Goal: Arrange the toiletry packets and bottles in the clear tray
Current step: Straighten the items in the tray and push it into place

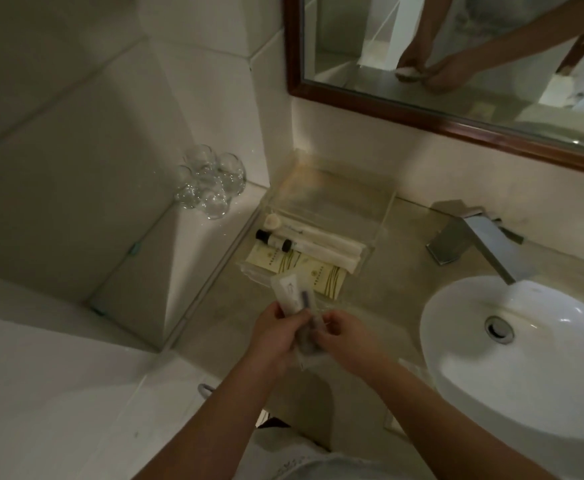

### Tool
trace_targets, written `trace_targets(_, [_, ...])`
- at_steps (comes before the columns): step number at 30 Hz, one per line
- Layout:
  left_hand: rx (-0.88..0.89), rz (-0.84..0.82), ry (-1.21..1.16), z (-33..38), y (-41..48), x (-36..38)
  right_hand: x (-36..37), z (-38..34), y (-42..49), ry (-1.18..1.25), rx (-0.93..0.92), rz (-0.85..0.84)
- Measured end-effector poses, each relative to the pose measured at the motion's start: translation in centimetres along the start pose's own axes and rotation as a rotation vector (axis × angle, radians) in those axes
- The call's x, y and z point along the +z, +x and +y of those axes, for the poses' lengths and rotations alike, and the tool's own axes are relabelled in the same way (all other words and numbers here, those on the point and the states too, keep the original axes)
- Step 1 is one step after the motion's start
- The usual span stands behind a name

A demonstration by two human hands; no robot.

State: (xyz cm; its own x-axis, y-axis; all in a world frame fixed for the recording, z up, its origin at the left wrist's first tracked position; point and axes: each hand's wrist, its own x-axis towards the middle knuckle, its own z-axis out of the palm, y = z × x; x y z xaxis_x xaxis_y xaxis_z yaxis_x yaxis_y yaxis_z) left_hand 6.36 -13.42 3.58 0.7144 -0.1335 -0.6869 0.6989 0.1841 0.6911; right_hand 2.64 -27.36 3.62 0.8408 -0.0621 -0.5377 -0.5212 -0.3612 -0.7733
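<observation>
A clear tray sits on the counter against the wall, left of the tap. In its near end lie two small black-capped bottles, long white wrapped packets, cream packets with gold print and a round white item. In front of the tray both hands hold a bundle of clear plastic toiletry packets. My left hand grips the bundle from the left. My right hand pinches it from the right. The bundle's lower part is hidden between my hands.
Several clear drinking glasses stand on the tiled ledge left of the tray. A white basin and a chrome tap are on the right. A wood-framed mirror hangs above. More plastic wrapping lies by the basin's rim.
</observation>
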Motion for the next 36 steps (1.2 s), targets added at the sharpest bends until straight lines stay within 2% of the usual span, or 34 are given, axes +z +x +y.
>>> trace_targets(3, [0.062, -0.002, -0.096, 2.4, 1.7, -0.2, -2.1, -1.5, 1.6, -0.11, -0.02, 0.004])
trace_targets(7, [0.173, 0.123, 0.029, 6.5, 4.9, -0.9, -5.7, -3.5, 4.5, -0.329, -0.134, 0.087])
trace_targets(11, [0.224, 0.059, 0.276, 8.2, 6.9, -1.4, -7.0, -4.2, 6.8, -0.436, -0.136, 0.045])
trace_targets(15, [0.315, 0.131, 0.751, 8.1, 8.3, -2.2, -6.7, -4.0, 7.9, -0.496, -0.119, 0.026])
trace_targets(19, [0.351, 0.231, 0.926, 7.6, 8.9, -2.4, -5.8, -4.1, 8.8, -0.571, -0.094, 0.099])
trace_targets(25, [0.414, 0.268, 1.186, 7.1, 9.3, -1.7, -5.2, -3.6, 9.6, -0.817, -0.054, 0.139])
trace_targets(33, [0.527, 0.301, 1.224, 6.2, 9.8, -1.1, -5.4, -3.3, 10.1, -0.896, -0.104, 0.182])
trace_targets(36, [0.578, 0.299, 1.309, 6.0, 9.9, -1.3, -5.4, -2.9, 10.1, -0.897, -0.153, 0.229])
